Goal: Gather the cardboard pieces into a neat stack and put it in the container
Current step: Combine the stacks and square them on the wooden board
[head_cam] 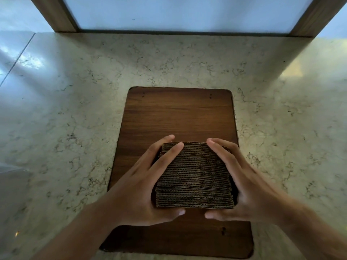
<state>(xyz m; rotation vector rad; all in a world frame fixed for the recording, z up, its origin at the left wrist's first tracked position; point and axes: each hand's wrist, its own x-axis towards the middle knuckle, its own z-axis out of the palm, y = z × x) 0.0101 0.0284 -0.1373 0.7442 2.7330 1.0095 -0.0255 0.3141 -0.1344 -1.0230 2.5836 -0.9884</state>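
I see the cardboard stack [195,177] clamped between left hand [148,186] and right hand [244,184], equally near, fingers spread.

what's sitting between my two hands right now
In the head view, the cardboard stack fills the stretch between the left hand and right hand, which press its sides above the wooden board.

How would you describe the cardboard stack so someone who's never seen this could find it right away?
Start at the pale marble floor and find the dark wooden board lying on it. At the board's near half, the stack of corrugated cardboard pieces sits between the left hand and right hand. Its wavy layered edges set it apart from the smooth board.
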